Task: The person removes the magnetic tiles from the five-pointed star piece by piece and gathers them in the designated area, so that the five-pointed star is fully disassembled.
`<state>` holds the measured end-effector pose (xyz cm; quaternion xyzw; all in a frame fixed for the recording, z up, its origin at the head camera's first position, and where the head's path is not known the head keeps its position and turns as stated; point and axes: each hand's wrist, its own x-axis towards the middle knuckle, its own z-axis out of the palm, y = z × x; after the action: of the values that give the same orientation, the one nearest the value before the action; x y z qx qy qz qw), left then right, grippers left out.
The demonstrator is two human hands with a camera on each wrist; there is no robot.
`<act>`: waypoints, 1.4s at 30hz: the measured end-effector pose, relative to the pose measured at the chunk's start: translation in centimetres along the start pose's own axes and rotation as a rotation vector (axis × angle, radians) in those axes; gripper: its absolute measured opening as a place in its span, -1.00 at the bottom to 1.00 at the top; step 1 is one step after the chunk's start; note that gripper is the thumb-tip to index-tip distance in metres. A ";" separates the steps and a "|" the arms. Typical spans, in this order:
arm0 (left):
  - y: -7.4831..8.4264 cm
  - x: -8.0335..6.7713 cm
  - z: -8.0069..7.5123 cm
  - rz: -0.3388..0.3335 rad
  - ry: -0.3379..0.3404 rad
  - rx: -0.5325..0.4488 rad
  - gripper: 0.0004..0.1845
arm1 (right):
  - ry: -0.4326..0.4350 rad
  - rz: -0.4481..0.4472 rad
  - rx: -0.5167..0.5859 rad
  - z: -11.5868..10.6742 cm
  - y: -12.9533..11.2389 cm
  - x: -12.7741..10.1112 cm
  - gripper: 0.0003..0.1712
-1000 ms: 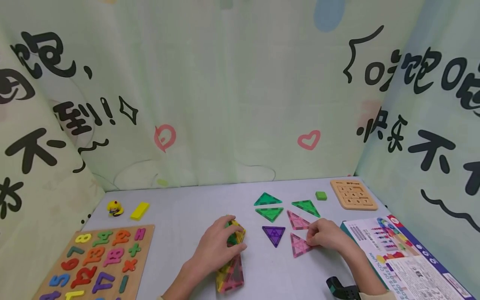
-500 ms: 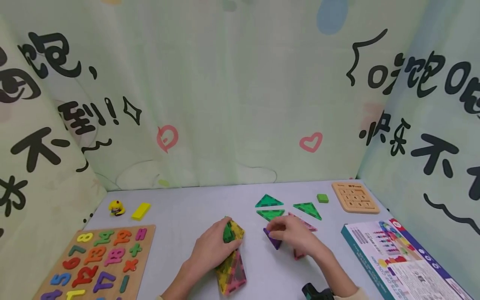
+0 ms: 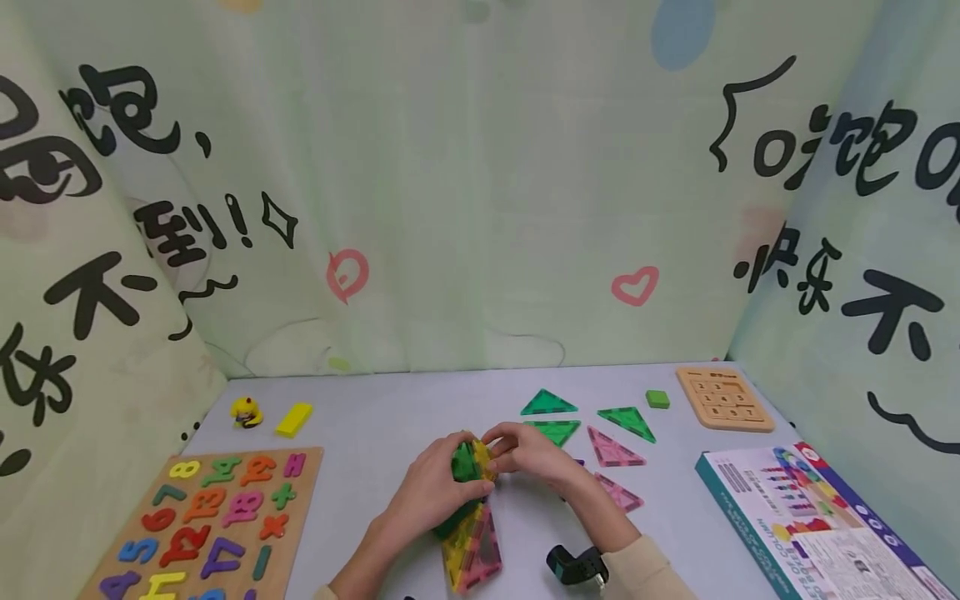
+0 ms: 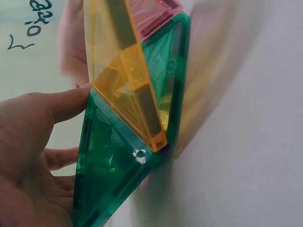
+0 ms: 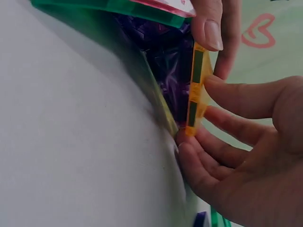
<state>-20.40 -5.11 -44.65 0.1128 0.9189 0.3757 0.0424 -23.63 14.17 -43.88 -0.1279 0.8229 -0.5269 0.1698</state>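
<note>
A built shape of see-through magnetic tiles [image 3: 480,546] in yellow, green and pink stands on the table in the head view. My left hand [image 3: 427,487] grips its upper left side, with the thumb along a tile edge in the left wrist view. Against the shape's upper right side, my right hand [image 5: 251,142] pinches a yellow tile [image 5: 195,94] between thumb and fingers. Purple tiles [image 5: 170,71] show behind that yellow one. In the left wrist view, a green triangle tile [image 4: 113,161] leans out beneath a yellow tile [image 4: 125,90].
Loose green triangles [image 3: 549,403] and pink triangles [image 3: 613,448] lie right of the shape, with a purple tile mostly hidden by the right arm. A letter-and-number board [image 3: 217,517] lies left, a printed box [image 3: 810,517] right. Behind are a wooden number board [image 3: 723,400] and a green block [image 3: 657,399].
My right hand has moved left from the lower pink triangle, over the purple triangle, to the built shape. My left hand stays on the shape, which has turned slightly.
</note>
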 end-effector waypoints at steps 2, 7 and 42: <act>0.1 0.0 -0.1 0.007 -0.003 -0.008 -0.27 | 0.028 0.025 0.070 -0.1 0.2 0.2 -0.61; 0.1 0.1 -0.1 -0.007 -0.010 -0.006 -0.24 | 0.102 0.071 0.166 -0.4 0.4 0.9 -0.68; 0.0 0.2 -0.2 -0.072 -0.055 -0.021 -0.21 | 0.204 0.008 -0.257 -3.0 -0.8 9.7 -0.64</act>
<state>-20.65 -5.17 -44.52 0.0897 0.9169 0.3801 0.0823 -33.70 12.48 -43.39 -0.0912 0.8969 -0.4271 0.0696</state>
